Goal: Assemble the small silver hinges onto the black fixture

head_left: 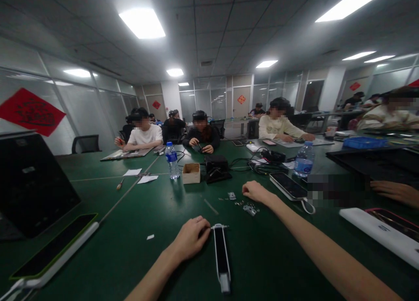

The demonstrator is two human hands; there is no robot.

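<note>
On the green table, my left hand [192, 236] rests with its fingers curled. Its fingertips meet the left end of a thin metal rod [221, 226], which lies across the top of a long white-framed device [221, 257] with a dark middle. Farther forward, my right hand [255, 191] is closed, its fingers bent down toward the table; whatever they pinch is hidden. Close to it lie a small metal bracket [231, 196], a second metal bracket [250, 210] and several tiny metal pieces [245, 203].
A phone [288, 185] lies on a white power bank right of my right arm. Ahead stand a small open box [191, 173], a water bottle [172, 160] and a black device [216, 168]. A black panel [32, 187] stands at left. A co-worker's hand [394, 192] is at right.
</note>
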